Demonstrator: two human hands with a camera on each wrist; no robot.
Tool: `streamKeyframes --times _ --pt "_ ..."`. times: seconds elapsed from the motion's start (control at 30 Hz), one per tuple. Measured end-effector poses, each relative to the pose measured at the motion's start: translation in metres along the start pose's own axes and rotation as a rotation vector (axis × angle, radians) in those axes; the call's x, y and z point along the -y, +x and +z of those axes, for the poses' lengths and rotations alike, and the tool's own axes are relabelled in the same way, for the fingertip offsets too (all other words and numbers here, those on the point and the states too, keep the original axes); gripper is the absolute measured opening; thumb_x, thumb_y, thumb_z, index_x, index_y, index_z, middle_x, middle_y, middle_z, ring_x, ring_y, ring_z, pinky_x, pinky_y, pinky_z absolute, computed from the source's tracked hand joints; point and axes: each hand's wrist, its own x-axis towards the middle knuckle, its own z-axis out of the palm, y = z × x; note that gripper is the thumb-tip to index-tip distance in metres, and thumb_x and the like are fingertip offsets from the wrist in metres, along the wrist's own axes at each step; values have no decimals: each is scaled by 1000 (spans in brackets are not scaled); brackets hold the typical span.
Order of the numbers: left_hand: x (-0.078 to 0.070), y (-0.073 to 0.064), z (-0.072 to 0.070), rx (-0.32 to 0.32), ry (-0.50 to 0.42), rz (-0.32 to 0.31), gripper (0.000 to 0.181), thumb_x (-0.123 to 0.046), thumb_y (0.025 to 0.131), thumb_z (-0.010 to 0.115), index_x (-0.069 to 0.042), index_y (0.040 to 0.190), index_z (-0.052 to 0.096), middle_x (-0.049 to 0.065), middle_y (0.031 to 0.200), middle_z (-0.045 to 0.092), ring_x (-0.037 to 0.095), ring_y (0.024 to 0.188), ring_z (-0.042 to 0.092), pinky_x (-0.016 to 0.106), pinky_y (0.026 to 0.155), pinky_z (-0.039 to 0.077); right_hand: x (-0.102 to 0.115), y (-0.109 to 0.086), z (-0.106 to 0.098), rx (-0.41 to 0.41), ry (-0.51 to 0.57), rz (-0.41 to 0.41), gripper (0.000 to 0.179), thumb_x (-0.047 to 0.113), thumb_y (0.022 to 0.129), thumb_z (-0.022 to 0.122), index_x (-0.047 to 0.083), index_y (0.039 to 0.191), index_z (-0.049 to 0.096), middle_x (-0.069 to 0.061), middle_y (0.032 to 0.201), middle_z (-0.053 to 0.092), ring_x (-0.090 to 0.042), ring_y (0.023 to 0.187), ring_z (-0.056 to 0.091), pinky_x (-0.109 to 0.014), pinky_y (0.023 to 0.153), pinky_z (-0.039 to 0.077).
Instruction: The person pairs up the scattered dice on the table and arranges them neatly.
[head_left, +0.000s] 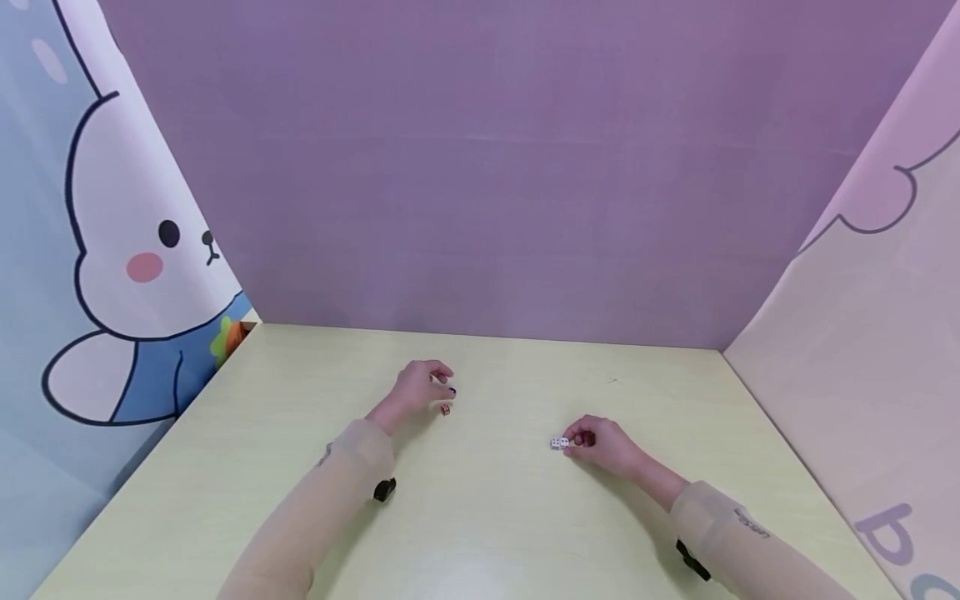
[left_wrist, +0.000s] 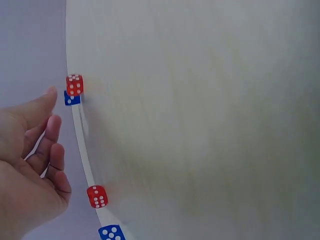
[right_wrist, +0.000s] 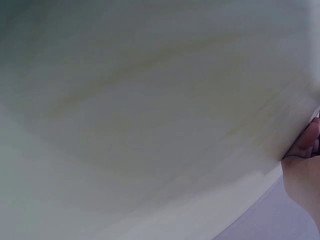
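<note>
My left hand (head_left: 423, 385) is over the table's left middle, thumb and fingers apart and holding nothing. Near its thumb tip lies a blue die (head_left: 453, 391); a red die (head_left: 446, 409) rests just below the hand. The left wrist view shows a red die (left_wrist: 74, 85) overlapping a blue die (left_wrist: 72, 99) beyond the thumb, plus another red die (left_wrist: 97, 196) and blue die (left_wrist: 112, 232) lower down. My right hand (head_left: 606, 445) pinches a white die (head_left: 564, 442) between thumb and fingertips, beside another white die (head_left: 555, 444). In the right wrist view the hand (right_wrist: 302, 160) hides the dice.
The pale wooden table (head_left: 480, 517) spans the space between the arms. A purple panel (head_left: 480, 167) stands along its back edge. Printed cloths rise at the left (head_left: 45, 275) and right (head_left: 885, 350). A tiny mark (head_left: 612, 381) shows on the tabletop at the back right.
</note>
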Motion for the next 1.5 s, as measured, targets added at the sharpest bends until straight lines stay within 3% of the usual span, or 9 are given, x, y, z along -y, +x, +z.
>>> streamKeyframes --times 0.27,0.47,0.83,1.1,1.33,1.5 --pt "-1 3 -4 26 251 0 26 -12 75 78 -13 100 70 -3 92 69 18 92 61 49 102 31 1 0 0 2 16 7 18 10 79 74 5 95 65 0 79 54 -12 71 46 -18 59 40" --pt "4 9 -1 46 325 -2 20 -16 79 76 -16 98 72 -5 89 70 17 92 61 49 101 33 1 1 0 -2 17 8 19 11 79 74 5 94 65 0 79 55 -12 71 46 -18 59 41" --pt "4 11 -1 55 299 36 11 -16 78 77 -16 88 74 -5 85 71 19 91 61 50 96 34 -3 2 1 2 16 -2 18 12 80 74 7 95 66 1 79 55 -12 70 47 -19 58 40" --pt "1 10 -1 120 245 59 16 -11 79 76 -16 94 73 -5 87 70 14 86 61 52 101 29 -3 2 2 8 21 1 17 12 80 74 7 94 66 0 79 55 -13 71 47 -19 58 41" --pt "1 11 2 151 202 58 13 -11 79 75 -15 91 73 -5 83 71 9 72 64 51 103 29 -2 1 1 4 25 12 17 12 80 74 7 94 66 -1 79 55 -13 71 46 -19 58 41" --pt "-3 13 9 141 251 49 10 -15 79 76 -16 89 73 -7 77 67 8 63 62 48 100 33 -1 0 1 4 14 10 17 11 80 74 7 94 66 0 79 55 -12 71 46 -19 59 40"
